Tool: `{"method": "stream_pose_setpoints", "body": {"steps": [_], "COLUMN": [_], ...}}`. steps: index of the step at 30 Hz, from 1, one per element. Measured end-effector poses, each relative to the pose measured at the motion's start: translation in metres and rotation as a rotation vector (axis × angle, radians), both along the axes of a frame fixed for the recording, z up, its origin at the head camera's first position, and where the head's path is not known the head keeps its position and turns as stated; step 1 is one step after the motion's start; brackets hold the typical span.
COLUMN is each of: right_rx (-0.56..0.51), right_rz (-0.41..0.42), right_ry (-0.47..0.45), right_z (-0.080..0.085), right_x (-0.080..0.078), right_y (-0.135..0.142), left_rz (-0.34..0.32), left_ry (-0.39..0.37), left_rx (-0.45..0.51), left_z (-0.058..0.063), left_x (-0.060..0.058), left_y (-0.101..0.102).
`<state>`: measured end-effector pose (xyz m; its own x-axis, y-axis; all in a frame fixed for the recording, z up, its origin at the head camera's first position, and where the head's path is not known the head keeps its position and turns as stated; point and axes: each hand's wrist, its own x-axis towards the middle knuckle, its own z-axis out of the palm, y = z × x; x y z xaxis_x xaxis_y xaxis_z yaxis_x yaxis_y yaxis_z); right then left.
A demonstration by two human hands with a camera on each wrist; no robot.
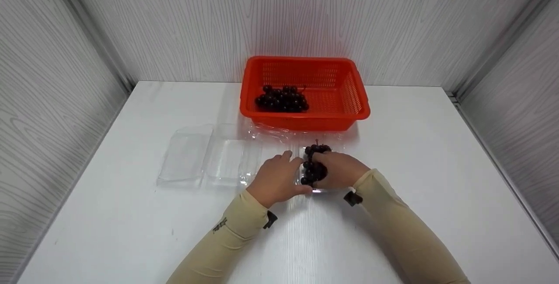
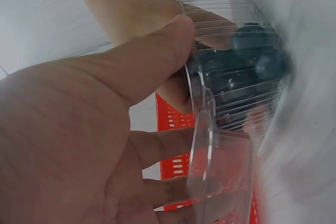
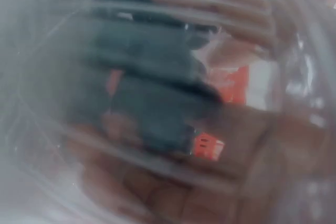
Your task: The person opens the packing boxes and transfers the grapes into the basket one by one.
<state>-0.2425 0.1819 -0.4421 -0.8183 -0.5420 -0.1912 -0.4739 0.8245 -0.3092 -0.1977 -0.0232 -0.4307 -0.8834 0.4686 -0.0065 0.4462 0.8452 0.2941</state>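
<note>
A bunch of dark grapes (image 1: pixel 309 172) lies in a clear plastic clamshell box (image 2: pixel 197 85) in front of me. My right hand (image 1: pixel 343 170) grips the bunch from the right, its fingers curled around the grapes inside the box. At the box's left side is my left hand (image 1: pixel 277 179), thumb laid against the rim and relaxed fingers reaching along the lid side. Through blurred clear plastic, the right wrist view shows the dark grapes (image 3: pixel 152 108) with the right hand's fingers (image 3: pixel 168 192) about them.
Behind the hands stands a red slotted basket (image 1: pixel 305 118) with another bunch of dark grapes (image 1: pixel 281 100) at its left. Left of the hands, further clear plastic packaging (image 1: pixel 185 155) lies open on the white table (image 1: pixel 109 214). Pale wood-grain panels (image 1: pixel 188 26) enclose the back and sides.
</note>
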Motion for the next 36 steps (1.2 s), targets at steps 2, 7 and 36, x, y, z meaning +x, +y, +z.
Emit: {"method": "stream_pose_setpoints", "body": {"steps": [2, 7, 36], "right_rx": [-0.006, -0.051, -0.179], "right_rz": [-0.013, -0.016, -0.085], "right_ry": [0.01, 0.095, 0.142], "right_z": [0.001, 0.005, 0.021], "right_x": [0.0, 0.001, -0.003], "right_y": [0.0, 0.003, 0.013], "left_rz": [0.001, -0.001, 0.032], "left_ry": [-0.003, -0.016, 0.021], "left_rx": [-0.003, 0.002, 0.025], "left_z": [0.0, 0.0, -0.005], "left_x": [0.0, 0.0, -0.001], "left_y": [0.0, 0.0, 0.002]}}
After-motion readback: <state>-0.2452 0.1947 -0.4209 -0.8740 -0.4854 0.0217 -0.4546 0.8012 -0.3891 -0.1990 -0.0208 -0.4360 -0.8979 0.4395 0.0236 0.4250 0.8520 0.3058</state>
